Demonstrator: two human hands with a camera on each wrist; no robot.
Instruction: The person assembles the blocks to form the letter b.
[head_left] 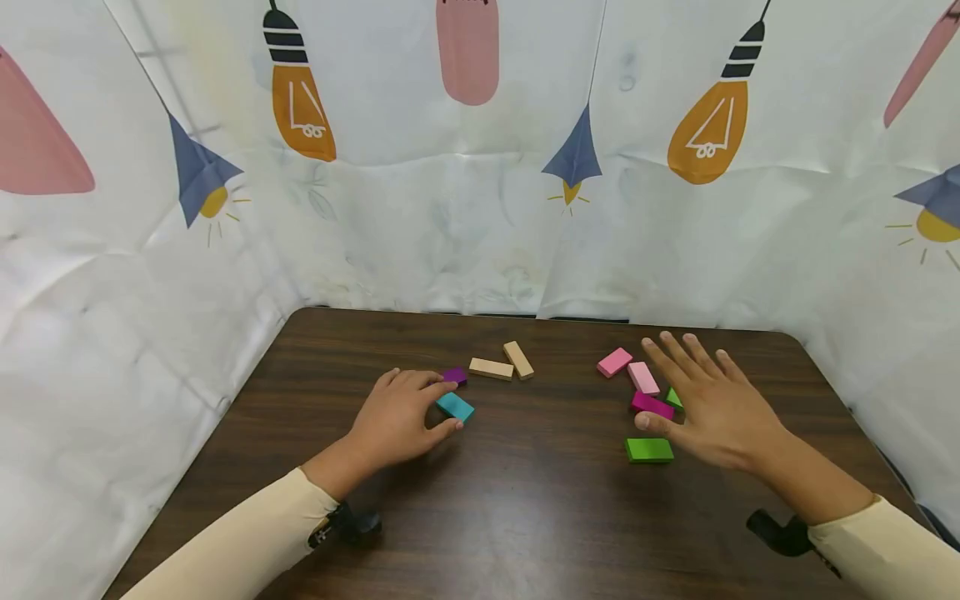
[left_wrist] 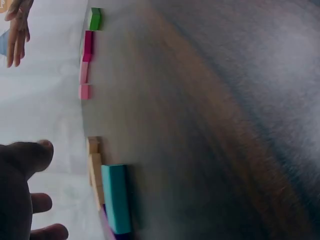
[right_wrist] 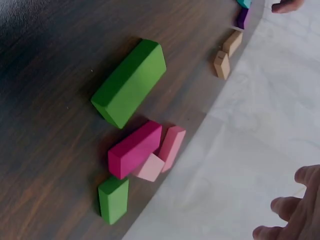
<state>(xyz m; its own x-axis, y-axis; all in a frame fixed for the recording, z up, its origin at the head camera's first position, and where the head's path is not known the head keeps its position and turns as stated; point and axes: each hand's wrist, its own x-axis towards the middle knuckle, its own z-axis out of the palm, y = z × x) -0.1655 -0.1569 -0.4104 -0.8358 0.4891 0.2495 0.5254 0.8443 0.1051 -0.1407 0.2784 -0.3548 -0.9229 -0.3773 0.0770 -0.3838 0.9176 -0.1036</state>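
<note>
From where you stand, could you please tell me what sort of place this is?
Probably a screened tabletop workspace: a dark table with small coloured blocks on it, backed by patterned white sheeting.

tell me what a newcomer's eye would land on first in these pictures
Probably the bare right hand, spread wide near a bright green rectangular block on the right of the dark brown wood-grain table, and the bare left hand by a teal rectangular block left of centre. Behind, large orange light bulbs printed on the white sheet would likely draw the eye too.
</note>
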